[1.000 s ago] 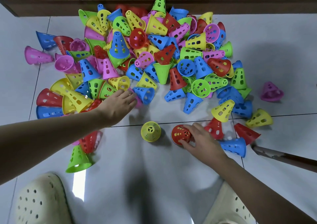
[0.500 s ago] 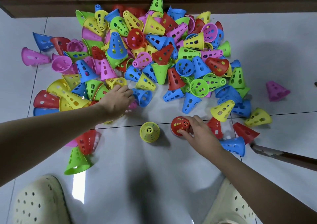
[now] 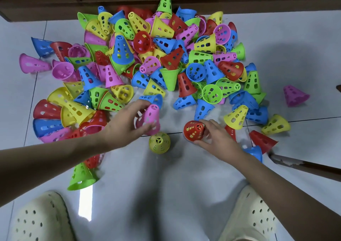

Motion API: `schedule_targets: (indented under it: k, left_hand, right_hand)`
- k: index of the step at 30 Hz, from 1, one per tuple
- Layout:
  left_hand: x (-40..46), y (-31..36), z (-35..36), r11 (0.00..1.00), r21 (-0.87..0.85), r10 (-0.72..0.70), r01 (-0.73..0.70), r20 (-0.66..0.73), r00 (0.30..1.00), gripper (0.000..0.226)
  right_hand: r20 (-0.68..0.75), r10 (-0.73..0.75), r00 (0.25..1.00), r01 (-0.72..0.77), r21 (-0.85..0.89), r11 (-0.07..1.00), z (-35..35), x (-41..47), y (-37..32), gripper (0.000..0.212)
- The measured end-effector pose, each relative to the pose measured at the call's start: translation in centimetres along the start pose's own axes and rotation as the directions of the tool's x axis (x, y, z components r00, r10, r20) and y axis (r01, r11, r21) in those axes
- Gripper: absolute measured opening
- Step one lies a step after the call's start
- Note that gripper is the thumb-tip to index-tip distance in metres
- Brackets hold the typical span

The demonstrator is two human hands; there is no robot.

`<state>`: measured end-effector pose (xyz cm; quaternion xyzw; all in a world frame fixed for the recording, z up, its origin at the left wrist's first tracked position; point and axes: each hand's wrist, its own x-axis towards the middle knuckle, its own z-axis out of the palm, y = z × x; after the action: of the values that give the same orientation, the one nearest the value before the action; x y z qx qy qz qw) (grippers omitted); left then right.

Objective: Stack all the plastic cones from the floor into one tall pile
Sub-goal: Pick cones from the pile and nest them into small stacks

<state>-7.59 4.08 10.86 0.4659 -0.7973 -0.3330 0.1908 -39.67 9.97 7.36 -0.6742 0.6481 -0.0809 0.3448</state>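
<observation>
I am looking down at a pale tiled floor (image 3: 184, 194), where a wide heap of perforated plastic cones in red, blue, green, yellow and pink (image 3: 156, 59) is lying scattered against a dark wooden base. No tall pile is standing yet, so I judge the stacking is only beginning. My left hand (image 3: 125, 124) is gripping a pink perforated plastic cone (image 3: 152, 117) lifted at the heap's near edge. My right hand (image 3: 214, 135) is curling around a red perforated plastic cone (image 3: 193, 130) near the floor. Between them, a yellow perforated plastic cone (image 3: 159, 142) is standing upright alone, just beside the pink one. Next, I think, one held cone needs lowering squarely, open end down, over the yellow cone's tip.
</observation>
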Motion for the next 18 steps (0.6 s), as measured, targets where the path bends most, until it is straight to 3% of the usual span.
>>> schedule_targets:
  k: [3,7,10,14,18]
  left_hand:
    - [-1.3,1.9,0.5,0.995,-0.086,0.046,-0.046,-0.006,0.999,0.049]
    - [-2.6,1.6,2.1,0.998,-0.043,0.058,-0.052,0.155,0.986,0.049]
    - [-3.0,0.5,3.3,0.995,0.083,0.039,-0.06,0.235,0.971,0.05]
    - [-2.5,-1.1,3.8,0.979,0.155,0.082,-0.131,0.288,0.954,0.05]
    - [-1.4,-2.1,3.0,0.95,0.193,0.174,-0.246,0.328,0.929,0.057]
  right_hand:
    - [-0.041,-0.075,0.996,0.07,-0.116,0.991,-1.3,-0.1,1.6,0.067]
    - [-0.157,-0.248,0.956,0.18,-0.356,0.917,-2.6,1.7,2.8,0.055]
    - [0.001,-0.41,0.912,0.336,-0.576,0.745,-3.3,4.0,2.7,0.053]
    - [0.289,-0.418,0.861,0.487,-0.703,0.519,-4.3,6.1,2.2,0.059]
    - [0.315,-0.386,0.867,0.468,-0.783,0.411,-4.5,7.5,1.9,0.054]
